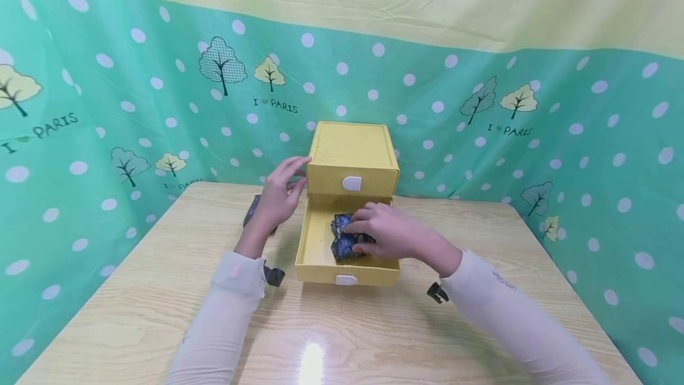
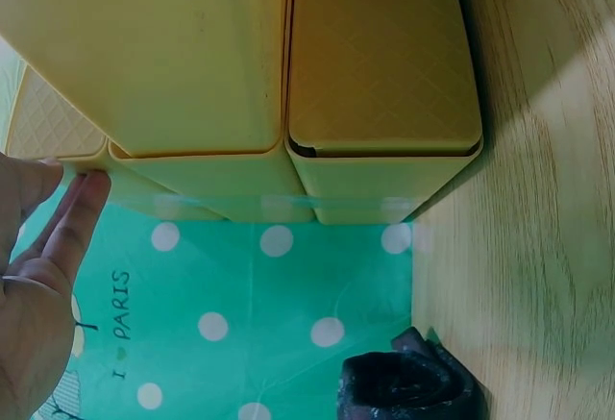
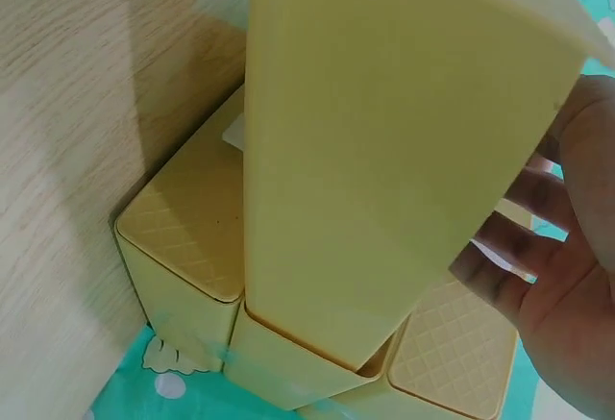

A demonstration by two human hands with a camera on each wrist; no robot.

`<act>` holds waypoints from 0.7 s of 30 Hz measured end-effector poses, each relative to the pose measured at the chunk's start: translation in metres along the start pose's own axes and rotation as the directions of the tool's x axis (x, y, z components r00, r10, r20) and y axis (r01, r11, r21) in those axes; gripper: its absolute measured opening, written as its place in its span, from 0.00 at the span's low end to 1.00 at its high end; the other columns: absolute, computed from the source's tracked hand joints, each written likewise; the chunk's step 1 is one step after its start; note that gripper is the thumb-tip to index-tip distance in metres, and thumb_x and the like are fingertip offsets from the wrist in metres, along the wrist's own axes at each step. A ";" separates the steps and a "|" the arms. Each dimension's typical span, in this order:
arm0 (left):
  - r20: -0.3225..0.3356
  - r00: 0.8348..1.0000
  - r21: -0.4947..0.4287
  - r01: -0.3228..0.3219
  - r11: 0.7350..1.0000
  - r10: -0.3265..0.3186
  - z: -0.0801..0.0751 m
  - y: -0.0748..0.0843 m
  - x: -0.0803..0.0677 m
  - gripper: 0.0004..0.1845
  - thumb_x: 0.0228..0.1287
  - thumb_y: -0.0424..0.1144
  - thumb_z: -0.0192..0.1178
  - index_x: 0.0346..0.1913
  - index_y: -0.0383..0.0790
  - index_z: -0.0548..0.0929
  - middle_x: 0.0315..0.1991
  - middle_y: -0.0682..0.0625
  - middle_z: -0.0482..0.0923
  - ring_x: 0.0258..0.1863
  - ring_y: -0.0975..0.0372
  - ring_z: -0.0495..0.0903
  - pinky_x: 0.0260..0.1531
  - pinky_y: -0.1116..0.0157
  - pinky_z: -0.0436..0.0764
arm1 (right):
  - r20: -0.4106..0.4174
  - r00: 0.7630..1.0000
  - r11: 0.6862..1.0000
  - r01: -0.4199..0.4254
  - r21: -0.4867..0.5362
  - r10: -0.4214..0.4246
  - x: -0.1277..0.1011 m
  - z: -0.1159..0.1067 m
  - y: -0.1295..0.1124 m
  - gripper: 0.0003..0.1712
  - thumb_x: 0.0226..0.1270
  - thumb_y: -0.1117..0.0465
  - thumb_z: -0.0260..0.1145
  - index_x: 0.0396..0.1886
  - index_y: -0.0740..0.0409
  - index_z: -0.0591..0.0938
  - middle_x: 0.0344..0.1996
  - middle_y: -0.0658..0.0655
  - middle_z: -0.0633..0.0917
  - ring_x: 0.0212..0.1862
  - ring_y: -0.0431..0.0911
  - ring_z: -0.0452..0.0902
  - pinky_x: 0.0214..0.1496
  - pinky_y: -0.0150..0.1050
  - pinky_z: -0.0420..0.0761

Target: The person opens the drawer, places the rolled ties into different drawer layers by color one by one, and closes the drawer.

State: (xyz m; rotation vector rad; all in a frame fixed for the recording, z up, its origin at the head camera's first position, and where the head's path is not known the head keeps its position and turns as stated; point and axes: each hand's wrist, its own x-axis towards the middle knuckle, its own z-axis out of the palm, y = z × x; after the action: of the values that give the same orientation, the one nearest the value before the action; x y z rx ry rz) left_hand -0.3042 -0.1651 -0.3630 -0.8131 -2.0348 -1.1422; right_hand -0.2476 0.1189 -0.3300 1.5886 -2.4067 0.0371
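A yellow drawer unit point(image 1: 352, 144) stands against the back curtain, with its middle drawer point(image 1: 315, 236) pulled out. Inside this drawer lies a folded dark blue patterned cloth point(image 1: 342, 245). My right hand point(image 1: 392, 230) reaches in from the right and pinches the cloth between thumb and fingers; its far side is hidden under the hand. At the unit's upper left, my left hand point(image 1: 278, 192) touches the side and top edge with fairly straight fingers. In the left wrist view, its thumb and fingertips meet at the top compartment's corner.
Another dark rolled cloth point(image 2: 413, 382) lies on the wooden table, left of the unit and partly behind my left hand. The top drawer, with a white tab point(image 1: 351, 183), and the bottom drawer point(image 2: 384, 64) are closed. A green dotted curtain point(image 1: 427, 100) surrounds the table.
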 end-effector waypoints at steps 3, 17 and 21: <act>-0.001 1.000 0.003 0.002 1.000 -0.002 0.000 0.000 0.000 0.28 0.68 0.18 0.59 0.69 0.36 0.76 0.65 0.40 0.74 0.51 0.48 0.83 0.51 0.61 0.89 | -0.027 0.999 1.000 0.018 -0.026 -0.019 -0.003 -0.001 -0.004 0.19 0.70 0.51 0.71 0.56 0.54 0.88 0.48 0.52 0.88 0.49 0.48 0.82 0.53 0.42 0.86; 0.002 1.000 0.013 0.005 1.000 -0.005 -0.001 0.001 0.001 0.28 0.68 0.18 0.59 0.69 0.36 0.76 0.65 0.40 0.74 0.51 0.48 0.83 0.51 0.60 0.89 | -0.370 0.857 0.904 0.219 -0.367 -0.358 -0.007 0.006 -0.036 0.13 0.67 0.52 0.72 0.45 0.54 0.89 0.39 0.51 0.87 0.41 0.47 0.81 0.39 0.37 0.84; -0.001 1.000 0.009 0.004 1.000 -0.004 0.000 0.001 0.001 0.28 0.68 0.18 0.59 0.69 0.36 0.76 0.65 0.40 0.74 0.51 0.48 0.83 0.51 0.60 0.89 | -0.365 0.834 0.865 0.234 -0.445 -0.414 -0.009 0.009 -0.044 0.14 0.66 0.52 0.71 0.46 0.55 0.88 0.39 0.51 0.87 0.40 0.47 0.81 0.40 0.36 0.84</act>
State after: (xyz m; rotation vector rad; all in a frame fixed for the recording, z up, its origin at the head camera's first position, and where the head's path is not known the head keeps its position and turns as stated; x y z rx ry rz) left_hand -0.3040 -0.1646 -0.3622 -0.8044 -2.0402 -1.1344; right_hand -0.2058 0.1074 -0.3456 1.5724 -1.6405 -0.1137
